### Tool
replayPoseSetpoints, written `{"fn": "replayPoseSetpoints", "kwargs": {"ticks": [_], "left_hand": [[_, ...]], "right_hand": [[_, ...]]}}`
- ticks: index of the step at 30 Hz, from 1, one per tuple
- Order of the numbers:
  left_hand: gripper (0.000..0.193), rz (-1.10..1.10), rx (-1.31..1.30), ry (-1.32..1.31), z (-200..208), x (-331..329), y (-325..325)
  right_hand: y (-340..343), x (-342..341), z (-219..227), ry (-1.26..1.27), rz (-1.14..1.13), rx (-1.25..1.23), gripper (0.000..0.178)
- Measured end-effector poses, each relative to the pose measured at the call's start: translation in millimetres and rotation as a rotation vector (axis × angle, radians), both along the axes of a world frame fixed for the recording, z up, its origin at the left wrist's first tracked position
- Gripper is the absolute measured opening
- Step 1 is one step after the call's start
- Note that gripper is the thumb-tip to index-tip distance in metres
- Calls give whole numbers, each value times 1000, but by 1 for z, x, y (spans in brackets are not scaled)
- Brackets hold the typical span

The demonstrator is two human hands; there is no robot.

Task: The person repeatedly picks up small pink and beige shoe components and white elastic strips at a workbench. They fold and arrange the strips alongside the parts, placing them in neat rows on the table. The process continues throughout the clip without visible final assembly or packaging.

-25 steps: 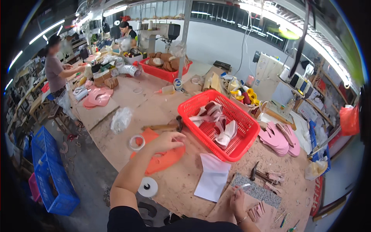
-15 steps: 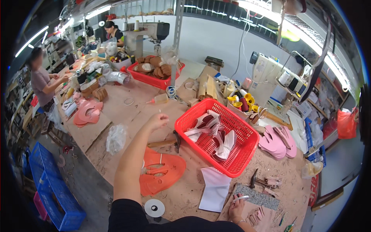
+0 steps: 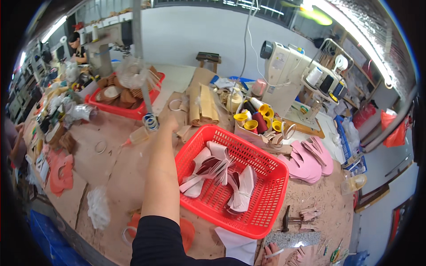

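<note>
My left hand (image 3: 168, 124) is stretched far over the table, past the left corner of a red plastic basket (image 3: 270, 226). It is nearest to a roll of tan sheet (image 3: 203, 105) and a coil of blue-and-white rings (image 3: 151, 122). Its fingers are blurred, so their grip does not show. At the lower edge my right hand (image 3: 269, 256) has its fingers closed on a thin white band (image 3: 274, 253), beside a grey speckled slab (image 3: 293, 239). Inside the basket lie tied bundles of pale pink and dark red shoe pieces (image 3: 242, 190).
A hammer (image 3: 285, 219) and pink strips (image 3: 310, 214) lie right of the basket. Beyond are pink cut pieces (image 3: 306, 164), thread cones (image 3: 262, 119) and a sewing machine (image 3: 284, 71). Another red basket (image 3: 126, 111) stands far left; orange cut pieces (image 3: 186, 232) lie partly under my left arm.
My left hand has reached farther across the table, away from me. The view has shifted, and the near basket looks larger. My right hand keeps the white band near the slab.
</note>
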State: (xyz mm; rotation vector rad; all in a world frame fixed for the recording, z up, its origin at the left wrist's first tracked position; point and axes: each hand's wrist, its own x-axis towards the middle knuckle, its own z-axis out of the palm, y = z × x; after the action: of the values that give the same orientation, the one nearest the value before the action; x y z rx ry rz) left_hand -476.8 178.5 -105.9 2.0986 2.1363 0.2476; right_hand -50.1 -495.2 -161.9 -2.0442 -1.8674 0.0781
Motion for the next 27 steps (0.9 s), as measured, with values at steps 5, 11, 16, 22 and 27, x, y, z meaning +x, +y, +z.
{"fn": "replayPoseSetpoints", "kwargs": {"ticks": [5, 11, 16, 22, 27], "left_hand": [[62, 49, -182, -100, 55, 52, 1], [59, -20, -53, -43, -30, 31, 66], [34, 126, 160, -209, -26, 10, 41], [22, -97, 676, -590, 39, 13, -58], [13, -570, 288, -942, 137, 138, -294]], "right_hand": [[7, -9, 13, -92, -13, -52, 42], [12, -7, 23, -197, 13, -52, 46], [4, -10, 22, -285, 8, 11, 49], [-6, 3, 4, 147, 17, -7, 40], [-9, 3, 6, 295, -16, 195, 38]]}}
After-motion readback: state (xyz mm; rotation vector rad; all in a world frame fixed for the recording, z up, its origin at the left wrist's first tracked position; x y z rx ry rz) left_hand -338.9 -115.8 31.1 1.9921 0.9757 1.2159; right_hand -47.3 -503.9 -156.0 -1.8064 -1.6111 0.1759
